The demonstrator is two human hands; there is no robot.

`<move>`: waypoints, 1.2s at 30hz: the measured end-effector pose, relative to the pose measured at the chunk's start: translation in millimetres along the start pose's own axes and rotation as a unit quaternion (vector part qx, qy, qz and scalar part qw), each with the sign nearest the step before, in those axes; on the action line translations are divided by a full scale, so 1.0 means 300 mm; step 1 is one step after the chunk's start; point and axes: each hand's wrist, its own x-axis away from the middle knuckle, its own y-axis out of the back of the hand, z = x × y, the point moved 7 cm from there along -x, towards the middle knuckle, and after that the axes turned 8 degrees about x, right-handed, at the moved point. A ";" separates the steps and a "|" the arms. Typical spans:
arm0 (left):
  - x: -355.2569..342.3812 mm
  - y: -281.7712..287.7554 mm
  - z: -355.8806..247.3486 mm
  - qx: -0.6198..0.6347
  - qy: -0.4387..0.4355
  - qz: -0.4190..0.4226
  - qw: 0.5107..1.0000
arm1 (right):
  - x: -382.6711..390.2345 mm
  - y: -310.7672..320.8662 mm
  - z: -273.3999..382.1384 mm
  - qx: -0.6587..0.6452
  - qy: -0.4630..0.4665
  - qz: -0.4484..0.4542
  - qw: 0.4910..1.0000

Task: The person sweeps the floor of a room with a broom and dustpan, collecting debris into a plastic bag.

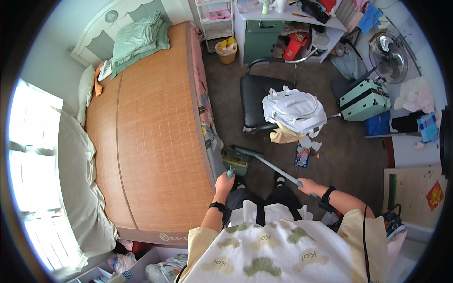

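Note:
My left hand [223, 183] is closed round the top of a grey-green dustpan handle [230, 173]. Below it, the green dustpan [239, 166] sits on the floor against the bed's side. My right hand [308, 186] grips the pale blue-grey stick of a broom [276, 169], which slants down to the left. The broom's dark green head lies at the dustpan's far edge; whether they touch I cannot tell. To the right of the broom, a blue printed packet [302, 157] and crumpled white paper [309, 143] lie on the floor.
A bed with a brown mat [155, 127] fills the left side. Ahead stands a black chair [257, 96] with a white backpack [295, 109] on it. Farther off are a yellow bin [227, 55] and a desk [264, 42]. A mint suitcase [364, 101] and a fan [388, 56] are at right.

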 end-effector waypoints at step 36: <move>0.898 -0.510 0.044 0.095 0.235 -0.238 0.937 | -0.313 -0.094 -0.015 -0.293 0.108 0.246 0.917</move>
